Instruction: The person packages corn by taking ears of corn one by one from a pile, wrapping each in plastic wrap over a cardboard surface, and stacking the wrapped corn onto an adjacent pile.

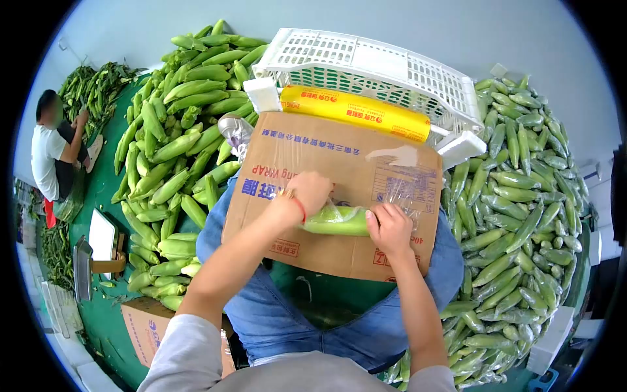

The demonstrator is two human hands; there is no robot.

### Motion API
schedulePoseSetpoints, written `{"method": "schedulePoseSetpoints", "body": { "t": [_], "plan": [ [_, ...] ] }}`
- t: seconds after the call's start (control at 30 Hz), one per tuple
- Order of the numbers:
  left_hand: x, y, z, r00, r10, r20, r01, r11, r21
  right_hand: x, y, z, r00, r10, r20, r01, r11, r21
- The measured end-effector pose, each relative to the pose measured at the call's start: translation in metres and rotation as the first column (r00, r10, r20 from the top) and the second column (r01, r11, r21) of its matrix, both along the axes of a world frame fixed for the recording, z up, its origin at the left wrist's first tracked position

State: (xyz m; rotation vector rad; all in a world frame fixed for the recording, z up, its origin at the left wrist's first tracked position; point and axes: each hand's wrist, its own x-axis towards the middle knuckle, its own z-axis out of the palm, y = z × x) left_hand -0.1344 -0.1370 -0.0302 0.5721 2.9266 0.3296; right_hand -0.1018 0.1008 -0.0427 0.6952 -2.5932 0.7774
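Note:
A green ear of corn in its husk [336,222] lies across the cardboard box panel [274,153] on my lap, with clear plastic wrap [400,196] partly around it. My left hand [309,193], a red string at its wrist, is curled over the left end of the corn, gripping the wrap there; its fingertips are partly hidden. At the other end, my right hand [392,228] grips the corn and the film, thumb on the husk. Beyond the cardboard, a yellow roll of cling film [356,112] sits on a white holder.
Unwrapped corn [173,140] is heaped on the left, and film-wrapped corn [516,215] on the right. A white plastic crate [372,62] stands behind the roll. At far left are a scale [102,238] and another person [55,153] seated by more corn.

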Motion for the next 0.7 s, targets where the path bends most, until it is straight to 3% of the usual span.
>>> {"method": "schedulePoseSetpoints", "body": {
  "t": [0.03,0.07,0.1,0.13,0.17,0.23,0.33,0.37,0.43,0.53,0.63,0.7],
  "plan": [
    [0.023,0.005,0.009,1.0,-0.012,-0.009,0.012,1.0,-0.008,0.003,0.001,0.006,0.999,-0.016,0.051,0.014,0.999,0.033],
    [0.052,0.01,0.029,1.0,-0.025,-0.018,0.024,1.0,-0.016,0.008,0.001,0.017,0.976,-0.037,0.214,0.006,0.99,0.144],
    [0.084,0.018,0.049,0.987,0.095,0.133,-0.109,0.988,0.106,0.018,-0.001,0.031,0.925,-0.075,0.371,-0.022,0.968,0.25],
    [0.114,0.021,0.052,0.992,0.098,0.076,-0.112,0.97,0.217,0.028,-0.003,0.038,0.847,-0.123,0.518,-0.076,0.935,0.345],
    [0.135,0.018,0.04,0.995,0.063,-0.076,-0.042,0.97,0.241,0.039,-0.002,0.036,0.85,-0.061,0.523,-0.14,0.931,0.336],
    [0.155,0.022,0.04,0.991,0.131,-0.037,-0.122,0.975,0.183,0.047,-0.006,0.049,0.706,-0.068,0.705,-0.211,0.93,0.301],
    [0.126,0.021,0.031,0.975,0.188,-0.117,-0.174,0.977,0.12,0.052,-0.009,0.05,0.917,0.013,0.399,-0.083,0.984,0.159],
    [0.107,0.021,0.028,0.963,0.26,-0.065,-0.25,0.959,0.137,0.049,-0.011,0.051,0.957,0.103,0.271,-0.148,0.978,0.149],
    [0.062,0.014,0.013,0.852,0.343,-0.396,-0.328,0.938,0.108,0.034,-0.017,0.055,0.962,0.272,-0.022,-0.266,0.951,0.155],
    [0.015,0.009,0.032,0.937,0.317,-0.144,-0.284,0.935,0.213,0.011,-0.022,0.026,0.96,0.28,-0.014,-0.266,0.928,0.261],
    [0.061,0.024,0.043,0.962,0.272,-0.033,-0.262,0.949,0.176,0.008,-0.013,0.026,0.941,0.332,0.066,-0.336,0.891,0.305],
    [0.107,0.019,0.039,0.979,0.189,-0.075,-0.155,0.932,0.327,0.023,-0.006,0.029,0.909,0.386,0.16,-0.417,0.858,0.301]
  ]
}}
